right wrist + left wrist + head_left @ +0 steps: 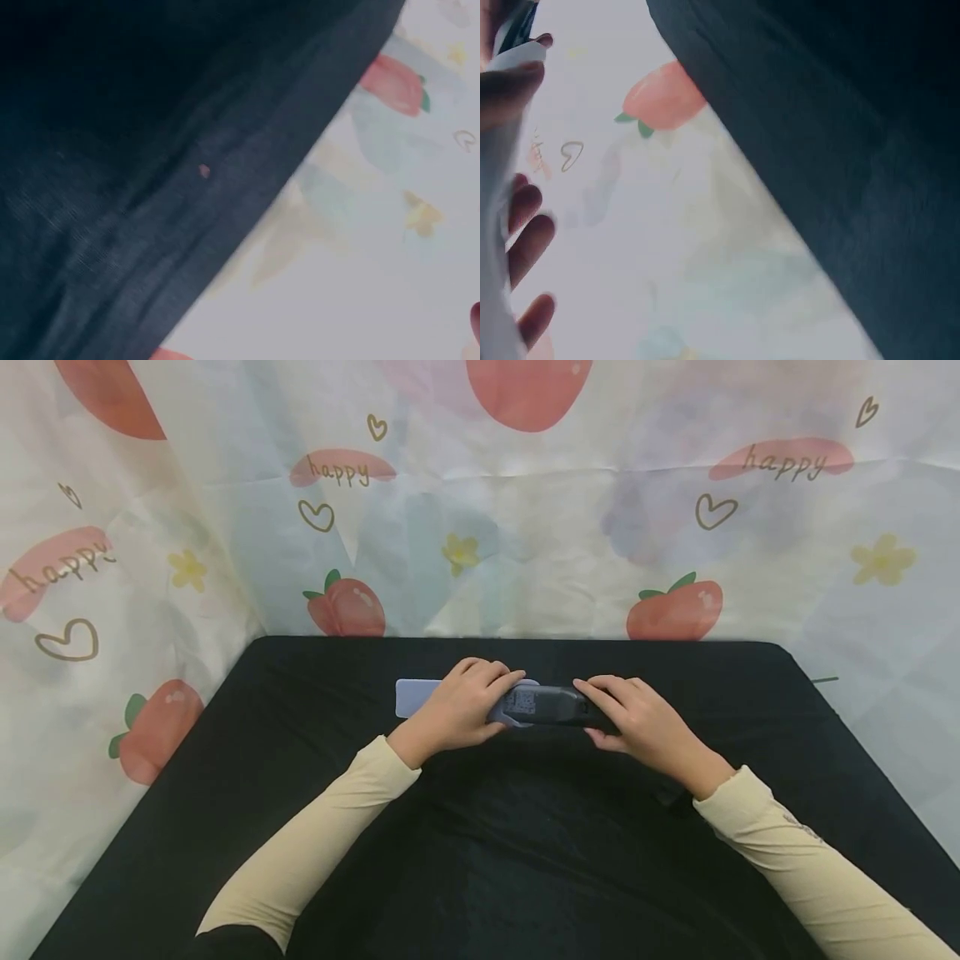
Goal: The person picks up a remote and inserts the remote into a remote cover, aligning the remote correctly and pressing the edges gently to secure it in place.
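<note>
A long object hangs level between the hands in the head view. Its left part is a flat blue-grey piece (414, 697), and its right part is a black body (557, 704) with a small printed label. The left hand (463, 703) grips the blue-grey piece from above, thumb on the near side. At the black end, the right hand (641, 720) holds on with thumb and fingers. In the left wrist view the pale piece (496, 195) lies along the left edge, with fingers (534, 244) behind it. Only a sliver of fingertip (475, 321) shows in the right wrist view. The object's exact kind is unclear.
A black cloth (540, 860) covers the table below the hands. A pale curtain (555, 552) printed with fruit, hearts and flowers hangs behind and at both sides. In the right wrist view a small reddish speck (204, 171) shows on the cloth.
</note>
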Motion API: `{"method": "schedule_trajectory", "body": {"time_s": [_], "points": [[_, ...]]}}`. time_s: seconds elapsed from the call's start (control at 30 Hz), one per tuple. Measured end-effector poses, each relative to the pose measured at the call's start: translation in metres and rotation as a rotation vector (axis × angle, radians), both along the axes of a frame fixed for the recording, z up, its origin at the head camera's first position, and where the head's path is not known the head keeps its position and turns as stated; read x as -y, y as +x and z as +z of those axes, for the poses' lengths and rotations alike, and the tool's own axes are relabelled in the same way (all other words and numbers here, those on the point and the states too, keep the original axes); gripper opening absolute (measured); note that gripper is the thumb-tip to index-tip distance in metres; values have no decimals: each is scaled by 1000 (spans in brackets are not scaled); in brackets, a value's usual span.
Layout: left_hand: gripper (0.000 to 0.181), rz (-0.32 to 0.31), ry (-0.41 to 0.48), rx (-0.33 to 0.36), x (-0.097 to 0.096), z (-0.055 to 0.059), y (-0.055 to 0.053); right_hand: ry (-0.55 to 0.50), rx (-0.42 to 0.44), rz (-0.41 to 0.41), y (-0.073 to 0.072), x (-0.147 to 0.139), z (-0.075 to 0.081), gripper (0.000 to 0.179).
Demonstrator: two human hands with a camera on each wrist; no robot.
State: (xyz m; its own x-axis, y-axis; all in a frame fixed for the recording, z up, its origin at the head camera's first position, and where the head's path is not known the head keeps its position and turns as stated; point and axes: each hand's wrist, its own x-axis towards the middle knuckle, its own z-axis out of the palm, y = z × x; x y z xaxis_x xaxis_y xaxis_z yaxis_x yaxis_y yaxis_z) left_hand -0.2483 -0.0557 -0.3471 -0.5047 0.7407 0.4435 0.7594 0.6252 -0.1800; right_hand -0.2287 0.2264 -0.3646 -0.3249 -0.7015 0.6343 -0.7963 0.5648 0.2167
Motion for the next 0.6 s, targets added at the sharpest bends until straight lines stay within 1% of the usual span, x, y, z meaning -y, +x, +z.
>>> {"method": "schedule_trajectory", "body": {"time_s": [0.1, 0.17, 0.23, 0.3, 0.37, 0.43, 0.5, 0.6], "points": [[73, 72, 12, -167, 2, 1, 4, -14, -49, -20, 3, 0, 6, 52], [74, 119, 34, -260, 4, 2, 7, -36, -62, -31, 5, 0, 8, 52], [72, 144, 56, -313, 5, 3, 9, -52, -61, -43, 7, 0, 9, 53], [69, 152, 49, -350, 6, 3, 10, -57, -62, -45, 9, 1, 9, 53], [68, 142, 37, -356, 7, 3, 10, -47, -66, -40, 10, 1, 8, 52], [69, 116, 23, -340, 9, 2, 10, -29, -81, -30, 12, 2, 7, 52], [70, 78, 19, -305, 11, 1, 11, -13, -106, -14, 13, 3, 7, 51], [70, 24, 27, -236, 14, 0, 11, -3, -160, 18, 13, 4, 8, 49]]}}
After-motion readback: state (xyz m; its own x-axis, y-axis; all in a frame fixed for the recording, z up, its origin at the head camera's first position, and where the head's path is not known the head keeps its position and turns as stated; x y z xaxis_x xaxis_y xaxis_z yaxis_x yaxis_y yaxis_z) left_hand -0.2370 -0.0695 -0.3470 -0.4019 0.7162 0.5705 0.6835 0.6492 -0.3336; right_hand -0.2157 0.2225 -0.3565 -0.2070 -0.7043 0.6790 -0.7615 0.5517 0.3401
